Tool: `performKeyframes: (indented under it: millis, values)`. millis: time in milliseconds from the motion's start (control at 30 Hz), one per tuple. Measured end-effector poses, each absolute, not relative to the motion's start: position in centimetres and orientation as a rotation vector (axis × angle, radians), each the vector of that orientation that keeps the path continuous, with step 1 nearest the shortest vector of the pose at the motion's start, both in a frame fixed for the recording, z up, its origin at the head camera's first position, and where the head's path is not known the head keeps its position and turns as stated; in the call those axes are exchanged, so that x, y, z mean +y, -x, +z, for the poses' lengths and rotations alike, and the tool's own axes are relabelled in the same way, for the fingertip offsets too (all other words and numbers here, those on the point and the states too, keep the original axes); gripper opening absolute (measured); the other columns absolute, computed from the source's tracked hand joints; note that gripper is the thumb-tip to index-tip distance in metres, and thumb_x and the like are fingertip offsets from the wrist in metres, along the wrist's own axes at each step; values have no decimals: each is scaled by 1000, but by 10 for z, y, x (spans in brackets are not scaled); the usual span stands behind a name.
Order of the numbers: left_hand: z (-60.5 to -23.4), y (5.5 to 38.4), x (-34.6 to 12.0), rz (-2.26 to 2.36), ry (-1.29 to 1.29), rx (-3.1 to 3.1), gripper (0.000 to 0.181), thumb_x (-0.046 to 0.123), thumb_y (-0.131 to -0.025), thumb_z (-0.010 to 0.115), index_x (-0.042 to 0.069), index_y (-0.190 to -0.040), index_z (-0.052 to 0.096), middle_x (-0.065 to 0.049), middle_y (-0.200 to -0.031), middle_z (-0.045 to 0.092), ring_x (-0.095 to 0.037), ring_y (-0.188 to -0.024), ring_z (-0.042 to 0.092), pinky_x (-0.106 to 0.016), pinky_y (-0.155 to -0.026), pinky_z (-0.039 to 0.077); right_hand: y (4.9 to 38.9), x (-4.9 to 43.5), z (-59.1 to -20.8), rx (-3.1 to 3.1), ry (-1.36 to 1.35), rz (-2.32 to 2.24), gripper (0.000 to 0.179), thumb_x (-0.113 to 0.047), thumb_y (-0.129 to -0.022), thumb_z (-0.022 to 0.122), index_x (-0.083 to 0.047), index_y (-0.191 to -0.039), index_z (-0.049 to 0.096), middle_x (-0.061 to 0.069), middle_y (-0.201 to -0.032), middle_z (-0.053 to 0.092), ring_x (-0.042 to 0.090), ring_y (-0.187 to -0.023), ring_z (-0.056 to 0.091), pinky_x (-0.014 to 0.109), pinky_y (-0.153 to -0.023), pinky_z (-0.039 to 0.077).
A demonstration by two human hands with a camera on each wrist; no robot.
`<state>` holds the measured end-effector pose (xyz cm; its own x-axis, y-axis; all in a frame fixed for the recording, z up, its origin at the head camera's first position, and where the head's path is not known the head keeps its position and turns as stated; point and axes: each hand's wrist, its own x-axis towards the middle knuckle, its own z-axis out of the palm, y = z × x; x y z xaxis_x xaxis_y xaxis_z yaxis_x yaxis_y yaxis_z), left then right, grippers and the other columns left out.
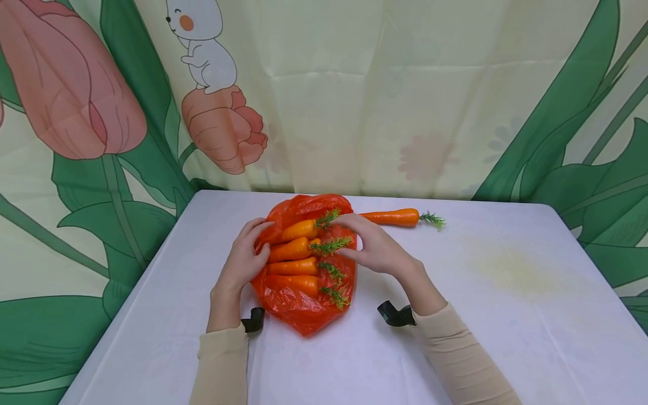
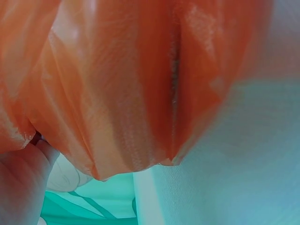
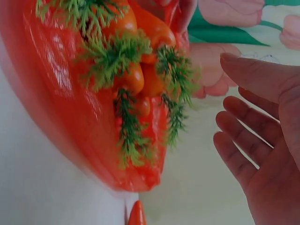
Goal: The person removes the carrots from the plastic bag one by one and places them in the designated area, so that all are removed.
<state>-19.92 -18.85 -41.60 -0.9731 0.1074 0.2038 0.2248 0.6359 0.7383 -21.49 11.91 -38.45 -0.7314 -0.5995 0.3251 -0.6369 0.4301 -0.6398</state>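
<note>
No legible txt, labels, brands, nos. or signs, any view.

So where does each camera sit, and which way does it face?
Head: worn on the head, facing forward and down at the table, red bag and carrots; left hand, right hand and sleeves show.
Left wrist: worn there, facing the bag closely; part of the left hand shows.
Right wrist: worn there, facing leafy tops; right hand shows, left fingers too.
Head and right wrist both show the carrots.

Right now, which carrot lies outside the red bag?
The carrot farthest right in the head view: it lies on the white tablecloth, while the other visible carrots sit together in the red bag.
</note>
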Motion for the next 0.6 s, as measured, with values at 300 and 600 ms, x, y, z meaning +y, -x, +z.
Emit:
performKeyframes:
  millis: [300, 600]
  values:
    - [-416, 199, -188, -1242, 270, -2719, 46, 3, -95, 57, 9, -141, 56, -10, -153, 40, -34, -138, 39, -55, -111, 36, 204, 102, -392, -2604, -1223, 1245, 52, -12, -89, 78, -6, -136, 57, 10, -130, 61, 30, -121, 56, 44, -104, 46]
    - [-416, 199, -188, -1243, 258, -2729, 45, 5, -96, 57, 9, -141, 56, -9, -153, 39, -32, -138, 39, -53, -112, 36, 200, 96, -394, -2608, -1260, 1204, 51, -12, -89, 78, -3, -135, 59, 11, -132, 60, 24, -123, 54, 42, -106, 45]
